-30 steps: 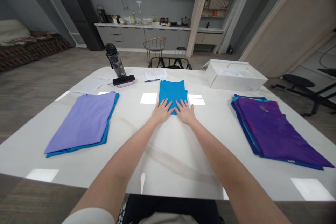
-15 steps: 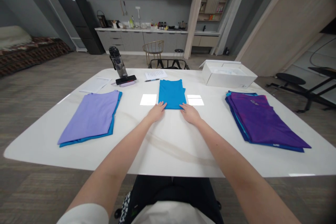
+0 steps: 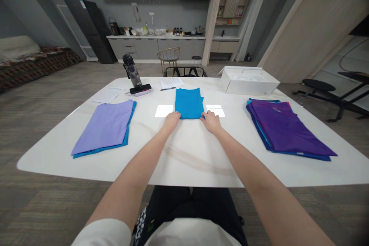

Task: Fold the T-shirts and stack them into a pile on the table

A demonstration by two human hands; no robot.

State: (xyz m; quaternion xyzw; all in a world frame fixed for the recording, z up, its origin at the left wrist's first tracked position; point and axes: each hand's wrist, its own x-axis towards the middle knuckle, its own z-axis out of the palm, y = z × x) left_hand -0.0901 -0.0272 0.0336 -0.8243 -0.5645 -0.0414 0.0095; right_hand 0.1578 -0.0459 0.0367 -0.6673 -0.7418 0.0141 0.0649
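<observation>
White table point(image 3: 187, 165) | folded blue T-shirt point(image 3: 188, 103): lying flat, mid-table | left hand point(image 3: 171, 121): open, flat, holding nothing, fingertips at near left corner | right hand point(image 3: 211, 122): open, flat, holding nothing, fingertips at near right corner | folded lilac shirt point(image 3: 102, 127) to left | purple stack point(image 3: 276, 127) to right

Bright, even indoor light — rectangular glare on the white table point(image 3: 184, 165), wide-angle bending at the edges.

"What's the person wearing?"
"A white short-sleeved top: the left sleeve point(image 3: 102, 233) and the shirt front point(image 3: 191, 232) both show."
"And below that?"
"Black trousers point(image 3: 184, 201), with a small green mark point(image 3: 150, 226) beside a black-and-white patterned strip point(image 3: 141, 225) at the side."
</observation>
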